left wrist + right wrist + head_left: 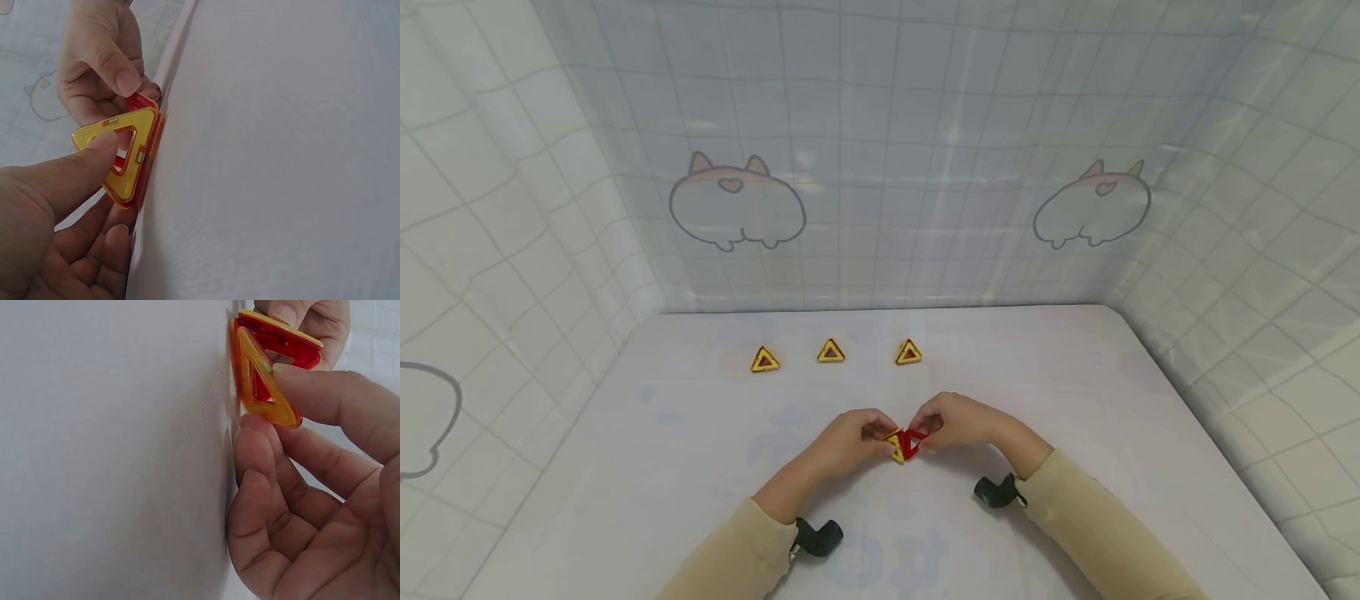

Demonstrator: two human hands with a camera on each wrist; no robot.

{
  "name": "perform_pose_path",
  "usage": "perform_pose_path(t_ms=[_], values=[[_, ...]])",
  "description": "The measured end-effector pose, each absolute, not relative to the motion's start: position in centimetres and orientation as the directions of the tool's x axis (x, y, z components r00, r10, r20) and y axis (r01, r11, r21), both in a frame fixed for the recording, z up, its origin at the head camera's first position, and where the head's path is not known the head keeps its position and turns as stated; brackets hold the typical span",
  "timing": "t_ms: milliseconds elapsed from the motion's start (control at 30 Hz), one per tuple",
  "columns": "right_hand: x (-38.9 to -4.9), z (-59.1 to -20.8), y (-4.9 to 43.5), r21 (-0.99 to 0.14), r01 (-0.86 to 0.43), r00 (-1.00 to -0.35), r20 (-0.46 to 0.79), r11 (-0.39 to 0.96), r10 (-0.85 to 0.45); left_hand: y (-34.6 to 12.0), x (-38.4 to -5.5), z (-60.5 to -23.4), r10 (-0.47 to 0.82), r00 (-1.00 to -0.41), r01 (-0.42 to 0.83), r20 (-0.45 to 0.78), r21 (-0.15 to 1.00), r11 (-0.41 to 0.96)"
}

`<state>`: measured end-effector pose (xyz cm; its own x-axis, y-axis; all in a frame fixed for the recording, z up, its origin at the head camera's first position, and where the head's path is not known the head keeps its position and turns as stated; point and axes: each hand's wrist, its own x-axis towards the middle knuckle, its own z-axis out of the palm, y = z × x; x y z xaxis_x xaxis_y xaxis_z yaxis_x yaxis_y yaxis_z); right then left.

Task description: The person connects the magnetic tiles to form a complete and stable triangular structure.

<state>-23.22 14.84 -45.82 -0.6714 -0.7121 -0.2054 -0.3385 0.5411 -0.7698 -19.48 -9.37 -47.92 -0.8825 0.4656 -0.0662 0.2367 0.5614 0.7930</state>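
Observation:
Between the two hands, close over the table, several triangular magnetic tiles meet at their edges. My left hand (853, 442) pinches a yellow triangular tile (140, 134) with its thumb on the face, near the open centre. From the other side my right hand (958, 421) grips a red triangular tile (907, 446) between thumb and fingers. In the right wrist view, a yellow-faced tile (275, 414) leans by the right thumb. Behind it a red tile (284, 342) with a yellow edge slants toward the left hand. Fingers cover parts of the tiles.
Three yellow triangular pieces with dark reddish centres stand in a row farther back: left piece (764, 360), middle piece (831, 351), right piece (908, 352). The white table (1037, 358) is enclosed by grid-patterned curtains (910, 192) at the back and sides. Dark wrist mounts hang from both sleeves.

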Motion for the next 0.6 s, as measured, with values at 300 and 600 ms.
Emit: perform_pose_path(t_ms=[300, 600], values=[[-23.08, -45.84, 14.83, -0.781, -0.312, -0.679, -0.215, 0.541, -0.702, -9.36, -19.39, -47.88, 0.468, -0.881, 0.240, -0.061, 0.796, 0.555], [-22.69, -46.18, 14.56, -0.813, -0.285, -0.701, -0.185, 0.508, -0.689, -9.40, -19.26, -47.80, 0.462, -0.885, 0.242, -0.048, 0.802, 0.546]])
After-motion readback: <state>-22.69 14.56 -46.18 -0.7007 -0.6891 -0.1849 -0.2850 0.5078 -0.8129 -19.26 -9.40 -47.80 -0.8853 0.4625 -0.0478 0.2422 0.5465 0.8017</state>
